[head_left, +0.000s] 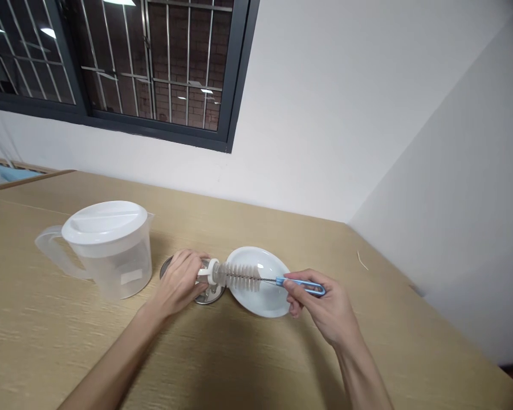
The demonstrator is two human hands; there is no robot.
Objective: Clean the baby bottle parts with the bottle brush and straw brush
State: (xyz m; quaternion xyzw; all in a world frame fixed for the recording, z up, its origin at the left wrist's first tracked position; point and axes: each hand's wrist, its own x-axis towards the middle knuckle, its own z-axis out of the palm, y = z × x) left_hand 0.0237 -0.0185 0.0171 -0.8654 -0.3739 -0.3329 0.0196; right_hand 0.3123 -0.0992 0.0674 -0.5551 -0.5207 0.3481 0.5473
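Observation:
My left hand (180,280) is closed round a small clear bottle with a white neck ring (210,271), held on its side over a round metal lid (209,295) on the table. My right hand (325,304) pinches the blue handle (301,284) of a bottle brush. Its white bristles (239,276) stretch leftward and meet the bottle's mouth. The brush hovers above a white oval plate (263,299).
A clear plastic pitcher (106,247) with a white lid stands at the left on the wooden table (239,364). White walls form a corner at the right, and a barred window (154,62) is behind. A thin pale sliver (361,261) lies at the right.

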